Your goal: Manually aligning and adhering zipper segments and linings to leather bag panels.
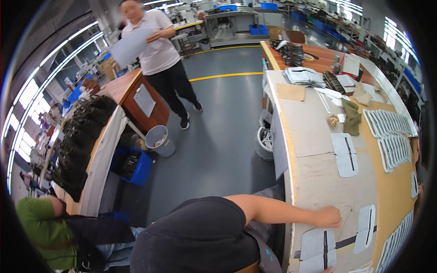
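Observation:
My left hand (328, 217) reaches in from the lower middle, its bare forearm crossing the table's near edge. Its fingers are curled closed at the upper end of a light grey panel (314, 250) with a black strip down its middle. What they hold, if anything, is hidden. A sliver of my right hand (327, 270) shows at the panel's lower end, its fingers mostly cut off by the picture's edge. Beside this panel lies a similar grey panel (364, 229). Another one (344, 154) rests farther up the worktable (314, 182). A dark band on the tabletop runs past the panels.
Overlapping rows of grey panels (389, 123) line the table's right side. An olive cloth (352, 117) and a panel stack (304, 76) lie farther off. A person (157, 45) holding a pale sheet stands across the aisle. Bins (160, 141) stand on the floor; someone in green (48, 232) sits lower left.

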A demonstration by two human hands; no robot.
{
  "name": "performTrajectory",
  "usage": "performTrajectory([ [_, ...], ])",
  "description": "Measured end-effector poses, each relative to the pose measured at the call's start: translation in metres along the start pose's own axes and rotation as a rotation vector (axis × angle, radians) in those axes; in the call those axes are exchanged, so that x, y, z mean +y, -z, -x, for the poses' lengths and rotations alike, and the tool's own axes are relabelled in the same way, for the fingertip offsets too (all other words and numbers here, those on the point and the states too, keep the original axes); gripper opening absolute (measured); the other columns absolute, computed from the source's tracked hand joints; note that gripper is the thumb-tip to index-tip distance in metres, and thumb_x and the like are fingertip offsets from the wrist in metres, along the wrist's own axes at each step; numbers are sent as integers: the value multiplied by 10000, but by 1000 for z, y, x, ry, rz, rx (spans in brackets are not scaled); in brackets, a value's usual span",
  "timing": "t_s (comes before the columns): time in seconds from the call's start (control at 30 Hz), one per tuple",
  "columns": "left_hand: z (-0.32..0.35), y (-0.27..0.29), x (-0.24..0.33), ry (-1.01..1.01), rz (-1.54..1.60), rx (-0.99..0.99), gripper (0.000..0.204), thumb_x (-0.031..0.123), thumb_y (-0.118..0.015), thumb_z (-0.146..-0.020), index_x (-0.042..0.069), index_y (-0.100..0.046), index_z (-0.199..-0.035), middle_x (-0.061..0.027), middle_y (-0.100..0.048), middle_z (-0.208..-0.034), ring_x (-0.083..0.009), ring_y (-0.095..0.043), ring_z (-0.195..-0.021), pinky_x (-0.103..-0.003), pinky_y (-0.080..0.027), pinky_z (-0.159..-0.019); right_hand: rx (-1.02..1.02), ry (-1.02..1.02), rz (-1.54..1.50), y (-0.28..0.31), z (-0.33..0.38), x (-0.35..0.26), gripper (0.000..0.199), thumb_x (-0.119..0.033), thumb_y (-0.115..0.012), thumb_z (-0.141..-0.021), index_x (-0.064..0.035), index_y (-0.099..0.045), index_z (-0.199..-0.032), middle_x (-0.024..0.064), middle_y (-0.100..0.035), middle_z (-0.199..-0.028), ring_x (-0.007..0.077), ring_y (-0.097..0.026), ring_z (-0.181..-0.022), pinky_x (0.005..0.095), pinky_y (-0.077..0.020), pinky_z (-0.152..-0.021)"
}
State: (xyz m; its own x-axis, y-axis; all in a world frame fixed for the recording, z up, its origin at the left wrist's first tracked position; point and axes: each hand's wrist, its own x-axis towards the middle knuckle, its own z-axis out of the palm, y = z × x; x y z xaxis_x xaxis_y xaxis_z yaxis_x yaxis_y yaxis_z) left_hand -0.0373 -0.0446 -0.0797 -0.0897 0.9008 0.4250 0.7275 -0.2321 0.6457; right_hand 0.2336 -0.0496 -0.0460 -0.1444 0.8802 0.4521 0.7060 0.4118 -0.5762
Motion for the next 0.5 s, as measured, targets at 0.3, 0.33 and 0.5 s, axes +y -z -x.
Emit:
performTrajectory([
  [0.3, 11, 39, 43, -83, -81, -172, 249, 180, -779, -707, 56, -599, -826, -140, -545, -950, -344, -520, -1000, -436, -433, -911, 41, -207, 96, 9, 18, -29, 380, -208, -559, -993, 31, -482, -709, 145, -439, -533, 226, -366, -480, 398, -298, -464],
  [0.33, 8, 43, 42, -137, -114, -173, 245, 156, -782, -699, 53, -602, -830, -136, -546, -944, -342, -521, -1002, -428, -439, -907, -26, -195, 103, 18, 17, -33, 346, -194, -585, -969, 4, -507, -697, 135, -403, -518, 228, -352, -449, 380, -294, -442],
  [0.5, -12, 52, 42, -90, -8, -505, 218, 101, -782, -716, 42, -618, -848, -136, -585, -979, -339, -562, -982, -405, -481, -814, 27, -200, 116, 14, 23, -43, 305, -116, -692, -881, -13, -494, -672, 163, -473, -541, 314, -461, -434, 393, -335, -426],
])
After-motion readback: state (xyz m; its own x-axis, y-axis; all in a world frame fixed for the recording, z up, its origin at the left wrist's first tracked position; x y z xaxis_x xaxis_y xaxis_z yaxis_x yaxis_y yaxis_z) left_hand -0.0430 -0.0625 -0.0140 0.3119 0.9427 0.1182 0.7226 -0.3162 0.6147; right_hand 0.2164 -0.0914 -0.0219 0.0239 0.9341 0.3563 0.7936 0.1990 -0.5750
